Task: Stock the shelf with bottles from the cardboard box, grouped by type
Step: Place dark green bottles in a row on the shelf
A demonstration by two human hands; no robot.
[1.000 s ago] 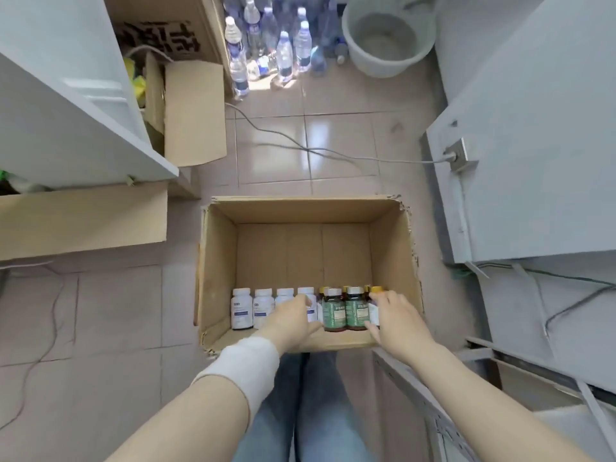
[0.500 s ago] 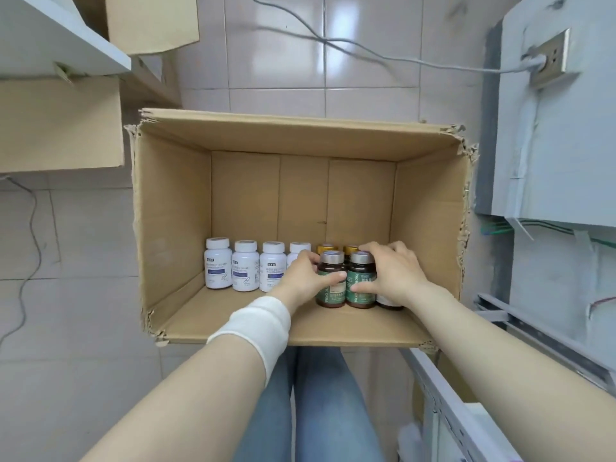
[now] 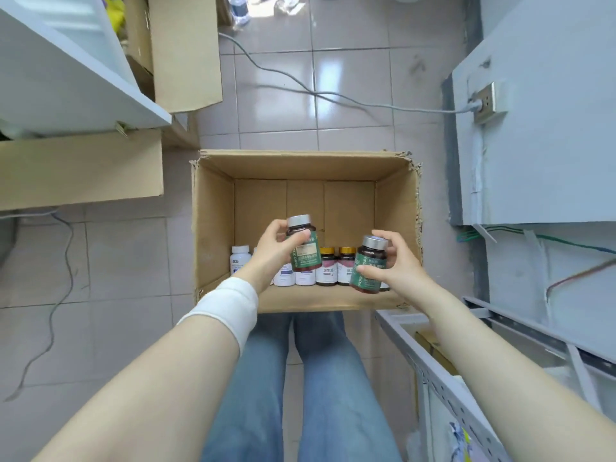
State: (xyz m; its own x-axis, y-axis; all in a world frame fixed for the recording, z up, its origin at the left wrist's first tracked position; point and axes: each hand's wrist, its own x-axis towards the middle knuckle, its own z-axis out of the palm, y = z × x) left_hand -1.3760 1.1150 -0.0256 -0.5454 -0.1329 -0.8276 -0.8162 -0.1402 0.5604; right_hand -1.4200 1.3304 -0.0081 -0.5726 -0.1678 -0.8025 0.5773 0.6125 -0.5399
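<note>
Left bottle [image 3: 305, 251], held in left hand [image 3: 271, 253]: green label reads, partly covered, "TIC ORIKA". Right bottle [image 3: 368, 268], held in right hand [image 3: 398, 266]: "PRO" legible. Other labels unreadable.

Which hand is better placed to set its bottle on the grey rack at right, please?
Probably the right hand: its green-labelled bottle hangs nearest the rack; the left hand holds its own farther away.

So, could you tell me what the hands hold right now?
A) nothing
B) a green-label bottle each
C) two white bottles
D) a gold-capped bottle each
B: the left hand grips one green-label bottle, the right hand a second green-label bottle, both held over the cardboard box.
</note>
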